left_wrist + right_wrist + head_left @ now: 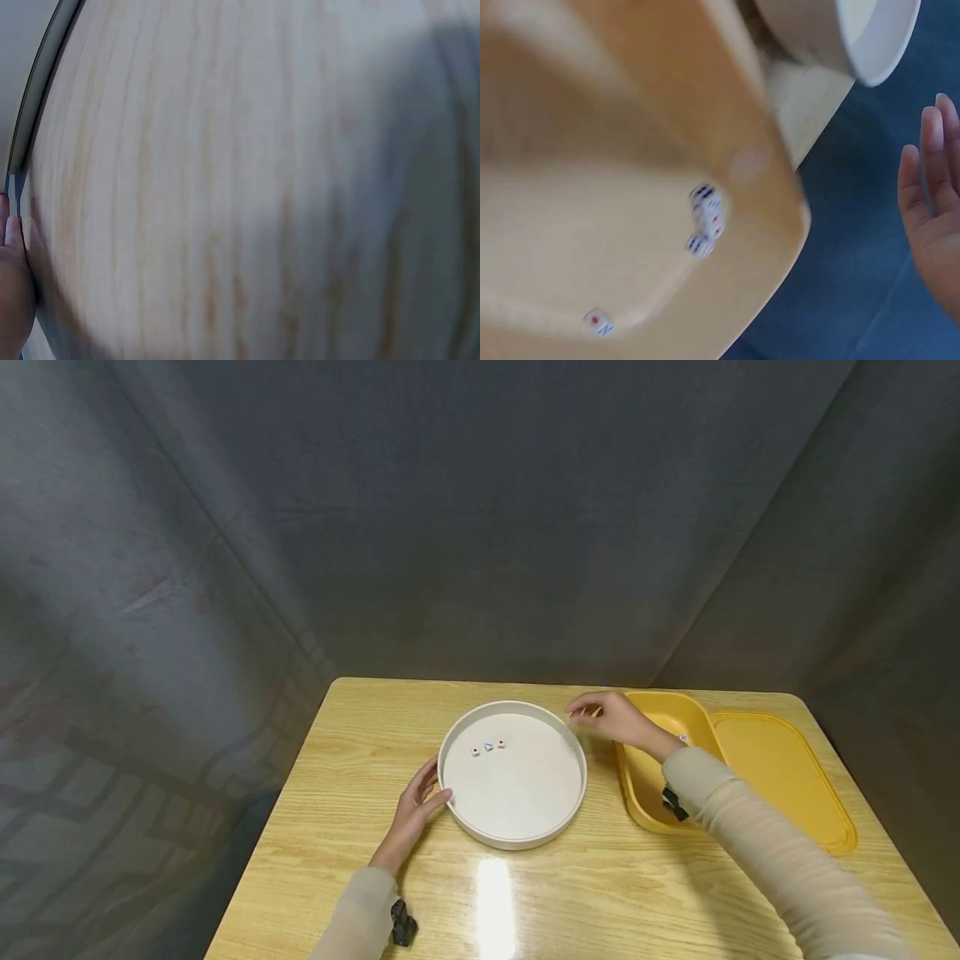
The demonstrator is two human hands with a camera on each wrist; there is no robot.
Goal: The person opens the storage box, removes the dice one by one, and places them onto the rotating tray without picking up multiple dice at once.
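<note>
Two hands at work. Left hand [415, 810]: fingers lightly spread, resting against the near-left rim of the round white tray [457, 810], gripping nothing. Right hand [613, 717]: fingertips drawn together between the white tray and the yellow bin [637, 793]; whether they pinch a die cannot be told. Three dice [488, 747] lie in a row on the white tray's far side. Four dice [703, 217] remain in the yellow bin. Wooden table [360, 752] beneath; yellow lid [780, 777] touching the bin's right side.
</note>
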